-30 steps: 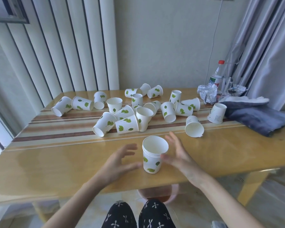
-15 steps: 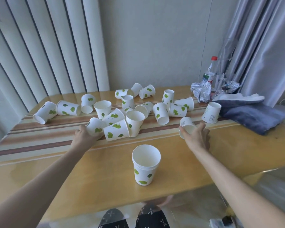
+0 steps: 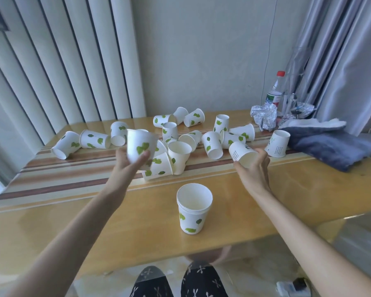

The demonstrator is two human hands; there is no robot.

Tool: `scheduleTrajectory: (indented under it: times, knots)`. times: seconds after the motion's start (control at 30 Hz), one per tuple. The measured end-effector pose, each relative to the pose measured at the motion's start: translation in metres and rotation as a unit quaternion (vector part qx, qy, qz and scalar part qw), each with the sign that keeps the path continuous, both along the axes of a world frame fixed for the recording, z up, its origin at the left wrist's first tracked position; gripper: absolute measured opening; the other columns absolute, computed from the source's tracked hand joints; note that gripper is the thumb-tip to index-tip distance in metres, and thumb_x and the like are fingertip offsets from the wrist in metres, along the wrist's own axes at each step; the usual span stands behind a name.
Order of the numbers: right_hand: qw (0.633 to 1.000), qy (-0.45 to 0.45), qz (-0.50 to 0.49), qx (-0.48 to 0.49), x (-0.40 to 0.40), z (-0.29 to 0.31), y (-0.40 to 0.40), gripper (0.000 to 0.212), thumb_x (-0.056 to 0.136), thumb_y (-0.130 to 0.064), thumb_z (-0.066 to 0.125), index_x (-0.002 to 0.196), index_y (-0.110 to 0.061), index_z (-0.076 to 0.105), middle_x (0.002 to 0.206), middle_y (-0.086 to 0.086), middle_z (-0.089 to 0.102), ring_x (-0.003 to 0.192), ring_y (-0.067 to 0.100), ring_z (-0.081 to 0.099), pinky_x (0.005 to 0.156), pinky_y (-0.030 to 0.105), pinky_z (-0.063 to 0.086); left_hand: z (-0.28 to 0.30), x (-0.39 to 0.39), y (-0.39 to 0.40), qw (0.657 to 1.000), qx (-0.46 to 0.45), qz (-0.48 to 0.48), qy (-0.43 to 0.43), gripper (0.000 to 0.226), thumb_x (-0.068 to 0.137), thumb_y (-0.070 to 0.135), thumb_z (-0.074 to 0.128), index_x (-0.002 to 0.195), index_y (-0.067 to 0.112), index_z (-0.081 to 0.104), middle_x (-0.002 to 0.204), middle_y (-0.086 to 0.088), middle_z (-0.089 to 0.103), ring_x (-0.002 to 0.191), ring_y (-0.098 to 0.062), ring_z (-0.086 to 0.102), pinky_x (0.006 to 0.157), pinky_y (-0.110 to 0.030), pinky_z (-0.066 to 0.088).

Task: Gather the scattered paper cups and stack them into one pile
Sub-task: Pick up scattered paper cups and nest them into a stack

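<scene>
The left hand [image 3: 130, 162] is gripping a leaf-printed paper cup [image 3: 140, 144] lifted above the table's [image 3: 73, 221] striped middle; the right hand [image 3: 254, 166] is closing round a text-printed cup [image 3: 241, 154] tilted mouth-down; the gathering step is under way. The started stack [image 3: 193, 207] is standing upright near the front edge; next, I judge, each held cup needs turning mouth-up and nesting into it, while many cups [image 3: 214, 144] are lying scattered toward the back edge.

stack [image 3: 193, 207] before scattered cups [image 3: 181, 142]

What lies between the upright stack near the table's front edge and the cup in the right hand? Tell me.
Nothing: in the head view, only bare wooden table separates the stack from the cup in the right hand.
</scene>
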State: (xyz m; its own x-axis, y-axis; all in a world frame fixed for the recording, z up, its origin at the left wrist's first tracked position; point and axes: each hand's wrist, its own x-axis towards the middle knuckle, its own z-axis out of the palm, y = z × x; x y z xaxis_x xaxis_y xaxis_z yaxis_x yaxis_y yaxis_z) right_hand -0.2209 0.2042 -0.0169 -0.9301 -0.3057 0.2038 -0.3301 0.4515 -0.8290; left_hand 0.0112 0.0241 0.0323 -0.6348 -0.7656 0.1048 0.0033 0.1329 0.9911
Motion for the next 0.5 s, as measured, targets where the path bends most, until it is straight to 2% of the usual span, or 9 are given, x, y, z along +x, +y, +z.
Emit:
scheduleTrajectory:
  times: [0.07, 0.13, 0.23, 0.33, 0.43, 0.5]
  knots:
    - [1.000, -0.001, 0.027, 0.010, 0.007, 0.003, 0.006, 0.061, 0.082, -0.030, 0.059, 0.132, -0.016, 0.027, 0.130, 0.013, 0.032, 0.115, 0.037, 0.044, 0.087, 0.038, 0.041, 0.011, 0.000, 0.026, 0.997, 0.010, -0.076, 0.030, 0.056, 0.081, 0.042, 0.061, 0.127, 0.022, 0.035, 0.115, 0.004, 0.061, 0.102, -0.007, 0.064, 0.093, -0.030, 0.045]
    - [0.999, -0.004, 0.045, 0.012, 0.014, 0.006, 0.011, 0.062, 0.083, -0.033, 0.059, 0.134, -0.020, 0.027, 0.132, 0.010, 0.029, 0.115, 0.035, 0.046, 0.085, 0.036, 0.040, 0.017, -0.003, 0.050, 0.990, 0.012, -0.131, 0.057, 0.049, 0.083, 0.041, 0.060, 0.124, 0.026, 0.040, 0.120, 0.004, 0.063, 0.112, -0.011, 0.061, 0.099, -0.033, 0.045]
    - [0.999, -0.003, 0.048, 0.014, 0.023, 0.011, 0.018, 0.069, 0.083, -0.034, 0.058, 0.142, -0.025, 0.024, 0.139, 0.008, 0.027, 0.118, 0.033, 0.047, 0.089, 0.036, 0.039, 0.017, -0.007, 0.079, 0.983, -0.007, -0.177, 0.056, 0.052, 0.083, 0.030, 0.064, 0.128, 0.022, 0.039, 0.123, 0.003, 0.065, 0.112, -0.008, 0.062, 0.092, -0.024, 0.051]
    - [0.999, -0.014, 0.050, 0.016, 0.027, 0.014, 0.026, 0.074, 0.083, -0.038, 0.056, 0.146, -0.027, 0.018, 0.144, 0.009, 0.025, 0.125, 0.032, 0.044, 0.097, 0.039, 0.039, 0.006, -0.009, 0.090, 0.983, -0.039, -0.178, 0.003, 0.056, 0.079, 0.035, 0.069, 0.126, 0.025, 0.039, 0.127, 0.007, 0.059, 0.118, -0.004, 0.056, 0.099, -0.028, 0.048]
    - [0.998, -0.022, 0.053, 0.003, 0.030, 0.016, 0.033, 0.076, 0.082, -0.043, 0.053, 0.146, -0.028, 0.016, 0.146, 0.009, 0.026, 0.131, 0.031, 0.039, 0.101, 0.041, 0.037, -0.008, -0.006, 0.093, 0.982, -0.083, -0.164, -0.051, 0.058, 0.081, 0.033, 0.070, 0.126, 0.025, 0.035, 0.125, 0.019, 0.051, 0.117, 0.005, 0.047, 0.090, -0.013, 0.042]
    - [0.998, -0.020, 0.054, -0.019, 0.033, 0.019, 0.037, 0.072, 0.085, -0.038, 0.055, 0.145, -0.025, 0.018, 0.144, 0.010, 0.030, 0.128, 0.030, 0.039, 0.095, 0.036, 0.034, -0.017, -0.005, 0.093, 0.980, -0.093, -0.157, -0.074, 0.057, 0.080, 0.030, 0.070, 0.124, 0.021, 0.036, 0.119, 0.023, 0.049, 0.109, 0.012, 0.048, 0.080, -0.005, 0.043]
